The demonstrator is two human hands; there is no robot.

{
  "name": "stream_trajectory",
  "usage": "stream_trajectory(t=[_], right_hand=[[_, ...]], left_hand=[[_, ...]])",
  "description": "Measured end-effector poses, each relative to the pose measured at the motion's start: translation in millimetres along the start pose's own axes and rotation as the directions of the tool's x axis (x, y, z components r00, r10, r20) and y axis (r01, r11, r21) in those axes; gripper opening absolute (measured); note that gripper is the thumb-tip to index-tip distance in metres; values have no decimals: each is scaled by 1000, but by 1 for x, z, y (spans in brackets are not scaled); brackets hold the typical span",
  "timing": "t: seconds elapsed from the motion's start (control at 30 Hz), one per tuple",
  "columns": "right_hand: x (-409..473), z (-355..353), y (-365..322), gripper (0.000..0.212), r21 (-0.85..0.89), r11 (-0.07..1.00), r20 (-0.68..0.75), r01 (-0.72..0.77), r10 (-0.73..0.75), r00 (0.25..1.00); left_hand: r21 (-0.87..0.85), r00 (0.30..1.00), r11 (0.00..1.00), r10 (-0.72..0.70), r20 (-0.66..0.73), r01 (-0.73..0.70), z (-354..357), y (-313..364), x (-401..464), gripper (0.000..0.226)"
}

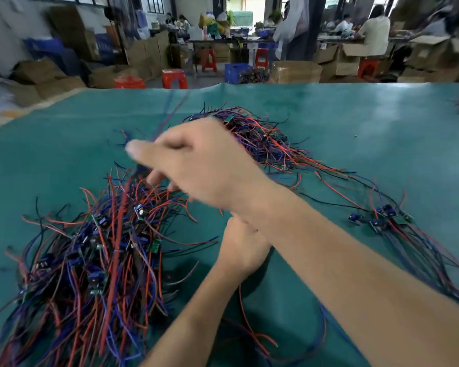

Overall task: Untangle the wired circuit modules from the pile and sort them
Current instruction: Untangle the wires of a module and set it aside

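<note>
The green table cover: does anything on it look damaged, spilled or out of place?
Nothing looks damaged or spilled. The green cover ripples slightly at its far edge. Three wire groups lie apart: a big tangled pile near left, a second heap behind the right hand, and a smaller combed-out bunch at right.

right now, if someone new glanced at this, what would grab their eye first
The right hand, raised mid-frame and blurred, with thin wires running up from its fingers. Below it, at the left, lies the big tangled pile of red and blue wired modules on the green table cover. A smaller, straighter bunch lies at the right.
</note>
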State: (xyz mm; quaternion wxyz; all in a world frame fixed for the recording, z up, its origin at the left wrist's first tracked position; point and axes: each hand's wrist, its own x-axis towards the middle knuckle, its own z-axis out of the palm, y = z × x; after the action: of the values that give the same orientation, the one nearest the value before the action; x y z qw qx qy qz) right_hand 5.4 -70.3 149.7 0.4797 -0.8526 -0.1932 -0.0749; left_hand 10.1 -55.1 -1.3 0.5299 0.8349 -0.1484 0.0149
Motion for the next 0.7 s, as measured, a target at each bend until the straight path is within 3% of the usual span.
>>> stream_trajectory(t=[0.07, 0.1, 0.13, 0.23, 0.3, 0.43, 0.5, 0.7], right_hand=[[21, 14, 9, 63, -212, 977, 132, -10, 38, 991], [31, 14, 19, 65, -315, 949, 146, -19, 68, 987], [41, 10, 33, 61, -404, 914, 139, -36, 101, 985], [66, -21, 85, 23, -567, 812, 42, -141, 199, 979], [74, -48, 116, 28, -639, 727, -66, -251, 273, 960], [69, -82, 163, 41, -676, 615, -125, -406, 448, 885], [64, -88, 179, 40, -666, 598, -169, -446, 461, 871], [53, -93, 194, 26, -549, 673, -302, -496, 394, 868]], left_hand=[[22, 1000, 1000, 20, 8, -20, 2, -2, 1, 21], [25, 999, 999, 34, 10, -34, 2, 0, 2, 14], [17, 999, 999, 36, 1, -36, 3, 2, 3, 23], [-61, 999, 998, 18, 35, -15, 5, 7, 6, 22], [-70, 999, 997, 15, 40, -13, 6, 6, 6, 21], [-94, 999, 996, 14, 45, -10, 6, 5, 7, 22], [-88, 999, 996, 17, 48, -13, 6, 6, 6, 23], [-96, 999, 995, 13, 45, -8, 5, 4, 7, 20]])
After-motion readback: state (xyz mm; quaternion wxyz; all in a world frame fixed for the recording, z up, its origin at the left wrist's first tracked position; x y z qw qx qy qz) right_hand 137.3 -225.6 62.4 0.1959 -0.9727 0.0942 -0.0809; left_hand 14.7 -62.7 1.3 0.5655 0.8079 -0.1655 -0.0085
